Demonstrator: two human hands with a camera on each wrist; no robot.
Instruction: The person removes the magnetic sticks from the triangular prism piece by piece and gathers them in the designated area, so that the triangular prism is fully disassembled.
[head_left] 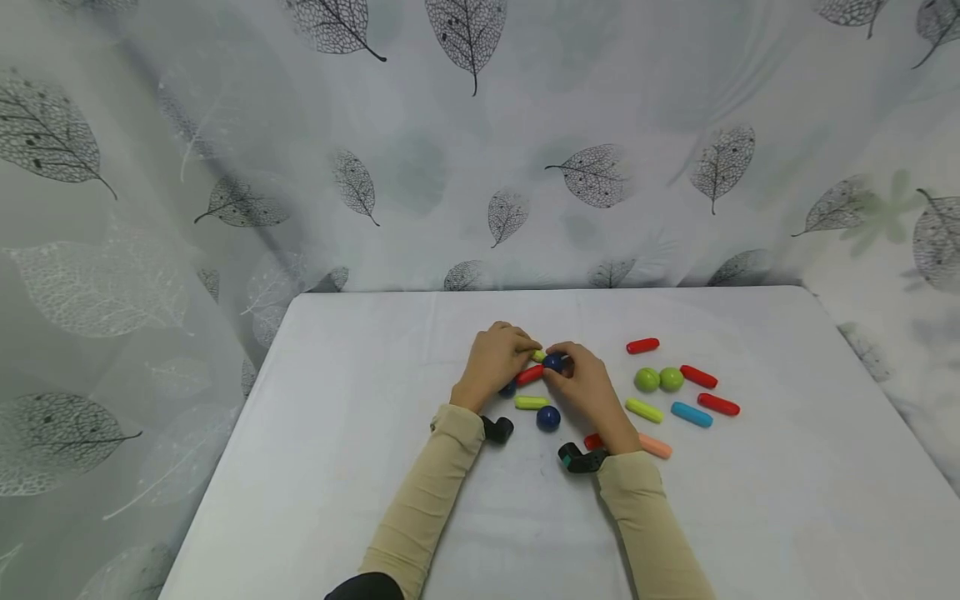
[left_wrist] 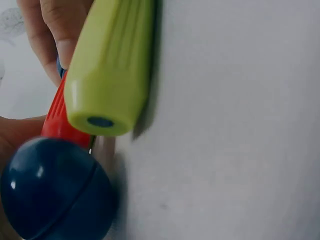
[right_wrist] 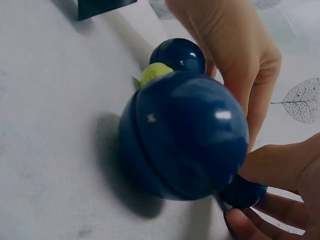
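Observation:
My left hand (head_left: 497, 360) pinches a short yellow-green stick (head_left: 537, 356), mostly covered by its fingers. Close beside it, my right hand (head_left: 588, 383) holds a blue ball (head_left: 553, 362) between thumb and fingers; that ball (right_wrist: 243, 193) also shows in the right wrist view. A red stick (head_left: 529, 375) lies between the hands, running from the held ball toward another blue ball (head_left: 507, 389) by the left wrist. Nearer my body, a second yellow-green stick (head_left: 531, 402) lies beside a third blue ball (head_left: 547, 418). Both loom large in the wrist views, the stick (left_wrist: 110, 70) and the ball (right_wrist: 185, 135).
On the right lie two green balls (head_left: 659, 380), red sticks (head_left: 699, 377), a yellow-green stick (head_left: 644, 410) and a blue stick (head_left: 692, 414). An orange stick (head_left: 655, 446) and a red one (head_left: 593, 442) lie by the right wrist. White cloth covers the table (head_left: 337, 400); a leaf-patterned curtain (head_left: 420, 167) hangs behind.

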